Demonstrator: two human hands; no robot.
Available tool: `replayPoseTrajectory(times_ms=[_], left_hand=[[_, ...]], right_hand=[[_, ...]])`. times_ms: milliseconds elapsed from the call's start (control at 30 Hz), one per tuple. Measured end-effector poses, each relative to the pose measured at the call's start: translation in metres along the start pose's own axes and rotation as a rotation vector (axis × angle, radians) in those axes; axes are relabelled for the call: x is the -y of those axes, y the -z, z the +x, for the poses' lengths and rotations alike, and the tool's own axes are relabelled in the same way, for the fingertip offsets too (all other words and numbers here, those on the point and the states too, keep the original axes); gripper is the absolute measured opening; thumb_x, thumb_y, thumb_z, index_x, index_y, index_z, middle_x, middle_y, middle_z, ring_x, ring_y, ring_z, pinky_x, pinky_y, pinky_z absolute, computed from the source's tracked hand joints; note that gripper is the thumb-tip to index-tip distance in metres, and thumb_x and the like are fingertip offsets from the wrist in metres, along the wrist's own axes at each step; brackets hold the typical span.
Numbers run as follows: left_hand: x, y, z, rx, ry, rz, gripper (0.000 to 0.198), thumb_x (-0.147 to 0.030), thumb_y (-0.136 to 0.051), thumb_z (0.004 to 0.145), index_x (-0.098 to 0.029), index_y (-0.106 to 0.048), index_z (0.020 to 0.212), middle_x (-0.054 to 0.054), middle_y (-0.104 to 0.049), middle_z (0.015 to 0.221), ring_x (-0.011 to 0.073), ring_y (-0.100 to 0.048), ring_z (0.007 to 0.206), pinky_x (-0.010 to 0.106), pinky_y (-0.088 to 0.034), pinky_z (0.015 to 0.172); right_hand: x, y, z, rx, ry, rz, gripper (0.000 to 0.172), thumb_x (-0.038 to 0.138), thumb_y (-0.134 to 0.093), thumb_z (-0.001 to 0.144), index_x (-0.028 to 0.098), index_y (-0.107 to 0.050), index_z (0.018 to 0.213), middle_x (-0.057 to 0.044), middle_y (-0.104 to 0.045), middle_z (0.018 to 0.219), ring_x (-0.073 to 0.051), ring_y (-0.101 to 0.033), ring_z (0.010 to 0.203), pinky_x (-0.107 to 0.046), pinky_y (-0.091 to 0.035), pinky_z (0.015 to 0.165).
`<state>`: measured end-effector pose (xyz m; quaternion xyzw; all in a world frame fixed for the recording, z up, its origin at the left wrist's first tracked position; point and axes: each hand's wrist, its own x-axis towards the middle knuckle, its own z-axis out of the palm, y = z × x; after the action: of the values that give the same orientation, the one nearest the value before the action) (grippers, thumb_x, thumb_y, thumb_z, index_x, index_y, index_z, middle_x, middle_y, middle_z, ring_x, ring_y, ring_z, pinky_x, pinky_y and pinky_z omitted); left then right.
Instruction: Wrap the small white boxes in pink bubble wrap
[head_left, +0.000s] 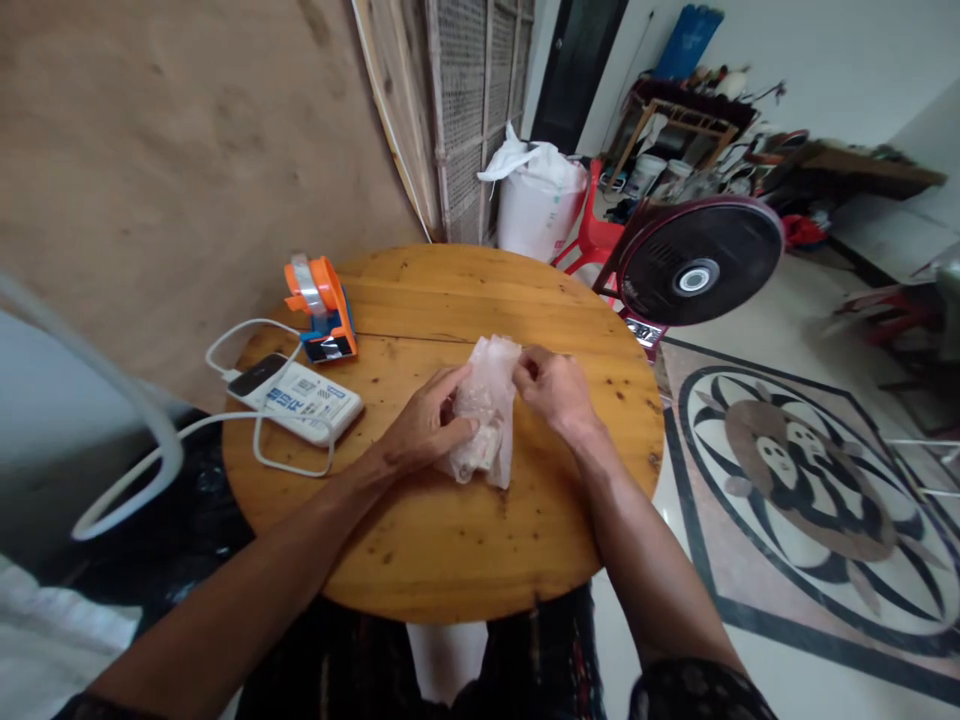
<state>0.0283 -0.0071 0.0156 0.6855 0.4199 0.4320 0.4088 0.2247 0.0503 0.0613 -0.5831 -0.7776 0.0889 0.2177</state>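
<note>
A crumpled, see-through plastic bag [484, 395] lies on the round wooden table [450, 570], in front of me. Inside its near end is something pale and blocky that I cannot make out. My left hand [431, 425] grips the bag's left side, thumb on top and fingers behind. At the bag's upper right corner, my right hand [551, 385] is closed with thumb and fingertips pinched on the plastic edge.
A white power bank [311, 400] with a cable stands left on the table, near an orange tape dispenser [322, 305]. Beyond the table's right edge is a round fan [697, 270]. A white sack [536, 205] and red chair [596, 240] stand behind.
</note>
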Motion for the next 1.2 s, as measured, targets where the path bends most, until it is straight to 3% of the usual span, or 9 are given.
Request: replayPoseTrajectory(times_ms=[133, 267, 333, 433, 500, 767, 867, 1067, 1200], left_hand=[[-0.001, 0.0, 0.0, 0.024, 0.009, -0.011, 0.076, -0.031, -0.064, 0.077, -0.016, -0.039, 0.146, 0.014, -0.049, 0.138, 0.0293, -0.056, 0.115, 0.042, -0.049, 0.096], [-0.005, 0.001, -0.002, 0.068, -0.036, -0.045, 0.074, -0.031, -0.064, 0.078, -0.018, -0.039, 0.146, 0.012, -0.045, 0.144, 0.0302, -0.051, 0.123, 0.042, -0.047, 0.1], [-0.007, 0.001, -0.003, 0.07, -0.029, -0.081, 0.073, -0.032, -0.063, 0.078, -0.019, -0.039, 0.147, 0.012, -0.046, 0.144, 0.0295, -0.052, 0.124, 0.04, -0.047, 0.1], [-0.008, 0.001, -0.004, 0.038, 0.031, -0.113, 0.076, -0.034, -0.064, 0.077, -0.017, -0.039, 0.147, 0.013, -0.05, 0.141, 0.0289, -0.056, 0.118, 0.039, -0.049, 0.096], [-0.007, 0.001, -0.003, -0.011, 0.071, -0.123, 0.077, -0.034, -0.065, 0.076, -0.015, -0.041, 0.146, 0.014, -0.051, 0.139, 0.0287, -0.058, 0.115, 0.038, -0.05, 0.093], [-0.005, 0.004, 0.004, -0.139, 0.197, -0.31, 0.077, -0.034, -0.064, 0.073, -0.008, -0.043, 0.142, 0.01, -0.069, 0.103, 0.024, -0.064, 0.096, 0.037, -0.051, 0.086], [-0.001, 0.005, 0.006, -0.164, 0.209, -0.32, 0.078, -0.036, -0.065, 0.073, -0.007, -0.043, 0.142, 0.011, -0.069, 0.102, 0.0234, -0.064, 0.095, 0.038, -0.05, 0.087], [0.001, 0.006, 0.009, -0.28, 0.049, 0.063, 0.051, -0.042, -0.067, 0.074, -0.015, -0.063, 0.117, 0.014, -0.05, 0.136, 0.0216, -0.059, 0.101, 0.036, -0.05, 0.087], [-0.004, 0.006, 0.008, -0.309, -0.055, 0.285, 0.041, -0.041, -0.068, 0.073, -0.017, -0.066, 0.107, 0.011, -0.055, 0.119, 0.0216, -0.057, 0.1, 0.036, -0.049, 0.089]], right_hand=[[-0.002, 0.003, 0.001, -0.019, -0.011, 0.178, 0.027, 0.043, -0.055, 0.086, 0.019, -0.063, 0.076, -0.002, -0.065, 0.067, -0.014, -0.057, 0.06, -0.025, -0.037, 0.058], [0.009, -0.002, -0.003, 0.039, -0.023, 0.155, 0.046, 0.062, -0.062, 0.078, 0.019, -0.065, 0.094, -0.006, -0.071, 0.085, -0.019, -0.064, 0.073, -0.027, -0.041, 0.065], [0.011, -0.004, -0.003, 0.068, -0.05, 0.115, 0.039, 0.053, -0.066, 0.078, 0.019, -0.065, 0.097, -0.007, -0.072, 0.088, -0.02, -0.065, 0.077, -0.028, -0.041, 0.066], [0.005, -0.004, 0.0, 0.056, -0.069, 0.087, 0.013, 0.03, -0.059, 0.081, 0.021, -0.067, 0.084, -0.005, -0.072, 0.08, -0.019, -0.064, 0.072, -0.027, -0.039, 0.064], [-0.005, -0.002, 0.003, 0.012, -0.074, 0.119, 0.014, 0.023, -0.053, 0.081, 0.021, -0.066, 0.075, -0.003, -0.069, 0.071, -0.017, -0.061, 0.066, -0.027, -0.037, 0.061], [-0.034, 0.0, 0.019, 0.051, -0.231, 0.682, 0.022, 0.035, -0.052, 0.077, 0.02, -0.053, 0.06, 0.003, -0.052, 0.052, -0.012, -0.048, 0.052, -0.023, -0.039, 0.052], [-0.036, -0.004, 0.021, 0.057, -0.306, 0.781, 0.023, 0.037, -0.052, 0.077, 0.021, -0.05, 0.06, 0.004, -0.048, 0.049, -0.012, -0.047, 0.048, -0.022, -0.04, 0.048], [-0.037, -0.011, 0.021, 0.123, -0.283, 0.819, 0.031, 0.046, -0.053, 0.082, 0.02, -0.055, 0.064, 0.002, -0.058, 0.055, -0.012, -0.055, 0.05, -0.021, -0.044, 0.048], [-0.036, -0.012, 0.022, 0.148, -0.299, 0.851, 0.029, 0.045, -0.059, 0.082, 0.018, -0.059, 0.071, -0.001, -0.066, 0.066, -0.01, -0.059, 0.052, -0.018, -0.043, 0.046]])
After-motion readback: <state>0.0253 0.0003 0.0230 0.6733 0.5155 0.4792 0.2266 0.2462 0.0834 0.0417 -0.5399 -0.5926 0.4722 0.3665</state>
